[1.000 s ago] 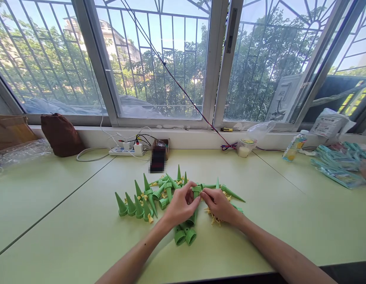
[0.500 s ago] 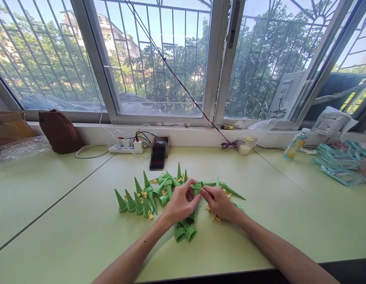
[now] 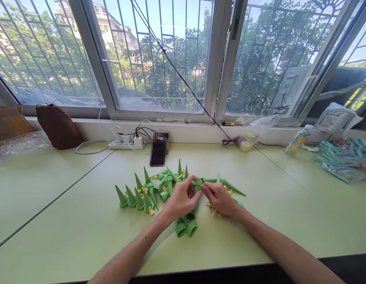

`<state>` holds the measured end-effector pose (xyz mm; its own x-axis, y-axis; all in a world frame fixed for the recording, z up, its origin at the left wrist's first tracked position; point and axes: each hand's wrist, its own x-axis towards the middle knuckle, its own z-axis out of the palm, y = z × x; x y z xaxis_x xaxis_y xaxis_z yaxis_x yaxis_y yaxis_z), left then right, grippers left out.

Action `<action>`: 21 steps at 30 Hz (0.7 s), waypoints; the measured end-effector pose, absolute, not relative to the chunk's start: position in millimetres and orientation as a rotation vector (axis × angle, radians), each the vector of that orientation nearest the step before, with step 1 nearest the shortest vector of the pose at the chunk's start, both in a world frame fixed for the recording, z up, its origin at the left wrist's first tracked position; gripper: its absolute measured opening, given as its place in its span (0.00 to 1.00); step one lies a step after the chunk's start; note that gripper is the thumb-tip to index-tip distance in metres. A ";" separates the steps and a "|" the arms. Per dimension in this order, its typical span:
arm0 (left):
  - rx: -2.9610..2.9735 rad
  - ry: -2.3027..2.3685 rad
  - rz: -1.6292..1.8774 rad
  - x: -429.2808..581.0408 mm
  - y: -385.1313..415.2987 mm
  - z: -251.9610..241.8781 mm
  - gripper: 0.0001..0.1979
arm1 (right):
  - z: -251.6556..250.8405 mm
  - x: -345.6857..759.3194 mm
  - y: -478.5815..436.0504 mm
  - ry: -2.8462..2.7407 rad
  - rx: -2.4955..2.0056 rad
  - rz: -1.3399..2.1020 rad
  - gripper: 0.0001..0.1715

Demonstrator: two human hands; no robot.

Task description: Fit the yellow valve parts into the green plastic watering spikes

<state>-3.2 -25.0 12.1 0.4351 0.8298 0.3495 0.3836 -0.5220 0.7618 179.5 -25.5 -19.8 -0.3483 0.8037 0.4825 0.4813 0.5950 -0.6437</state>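
In the head view, both hands meet over the table (image 3: 82,236). The left hand (image 3: 181,199) is curled partly closed, thumb and fingers around the collar of a green spike (image 3: 197,184), which points down toward the person. The right hand (image 3: 221,199) has its fingers folded in, with thumb and forefinger drawn together at the collar's right side; whether they grip the collar or a small part hidden there, I cannot tell.

Just below the left hand lie more green pieces, among them two sockets (image 3: 191,228) with their open ends toward the person. Left of the left hand, a row of cones (image 3: 139,202) stands points up, a yellow nozzle (image 3: 151,211) beside the nearest. Beyond the left hand is a jumble of loose spikes (image 3: 169,185) and yellow bits. Under and beside the right hand's near edge is a heap of yellow stems (image 3: 214,212); past its knuckles, a spike (image 3: 234,187) lies on its side.

Well beyond the left hand are a power strip (image 3: 123,146) and a brown bag (image 3: 58,128). Well beyond the right hand are a jar (image 3: 246,145), a bottle (image 3: 298,141) and teal packets (image 3: 338,163).
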 end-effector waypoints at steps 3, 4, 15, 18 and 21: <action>2.108 1.012 0.992 -3.2 -24.7 11.9 0.12 | -19.4 178.9 -26.1 -1.994 -1.020 0.521 0.23; 2.112 1.011 0.998 -3.2 -24.5 11.7 0.12 | -19.3 178.7 -26.2 -1.991 -1.020 0.523 0.23; 2.086 0.980 1.006 -3.2 -24.2 11.3 0.11 | -21.0 179.4 -24.5 -1.967 -1.002 0.533 0.22; 2.080 0.969 1.006 -3.3 -23.9 10.6 0.11 | -20.9 179.8 -24.7 -1.965 -0.999 0.536 0.21; 2.070 0.962 1.006 -3.6 -23.5 10.1 0.11 | -19.7 179.9 -25.6 -1.967 -0.996 0.541 0.22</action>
<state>-3.6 -23.5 10.1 0.4402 0.8185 0.3693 0.3325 -0.5306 0.7797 179.9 -25.6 -19.7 -0.3273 0.8075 0.4908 0.4426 0.5899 -0.6754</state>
